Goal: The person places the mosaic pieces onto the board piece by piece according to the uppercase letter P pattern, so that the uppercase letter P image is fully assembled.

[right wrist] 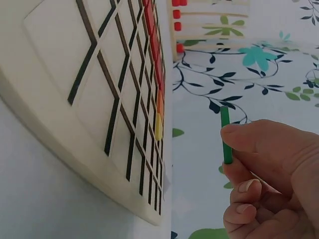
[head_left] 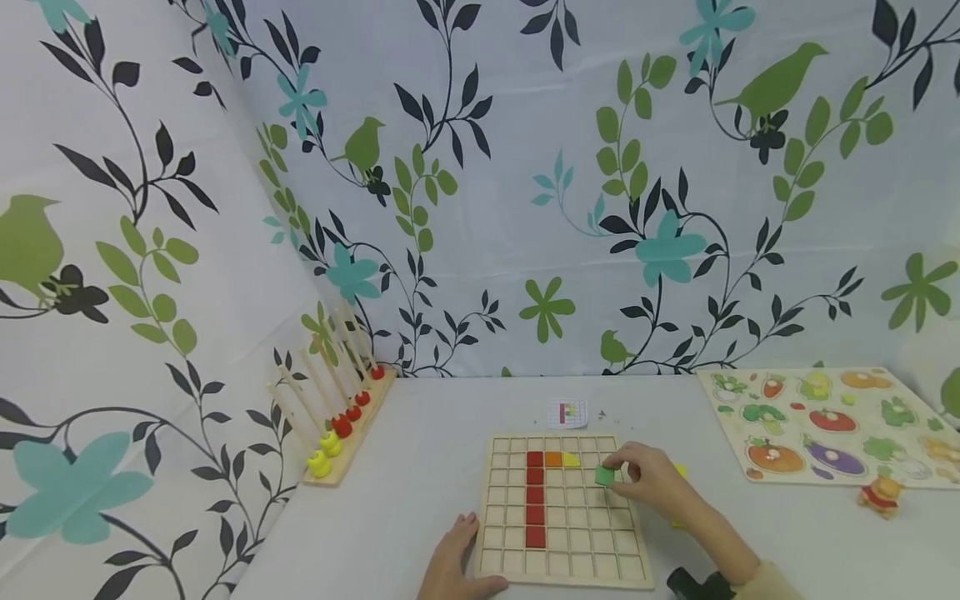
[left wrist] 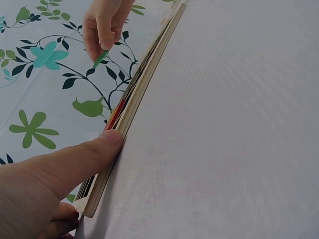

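A wooden grid board (head_left: 562, 569) lies on the table, with a column of red square tiles (head_left: 535, 494) in it. Beside the top red tile sit an orange tile (head_left: 553, 459) and a yellow tile (head_left: 572, 460). My right hand (head_left: 652, 479) pinches a green square tile (right wrist: 226, 135) between thumb and finger, raised over the right part of the board. At the board's near left corner, my left hand (head_left: 454, 562) rests with fingers along the left side and thumb (left wrist: 102, 149) against the front edge.
Behind the board lies a small card (head_left: 567, 413) with a coloured pattern. A peg rack (head_left: 349, 425) with red and yellow beads stands left. A vegetable puzzle board (head_left: 806, 479) and a small bear figure (head_left: 882, 496) are right. Yellow pieces (head_left: 680, 472) lie partly behind my right arm.
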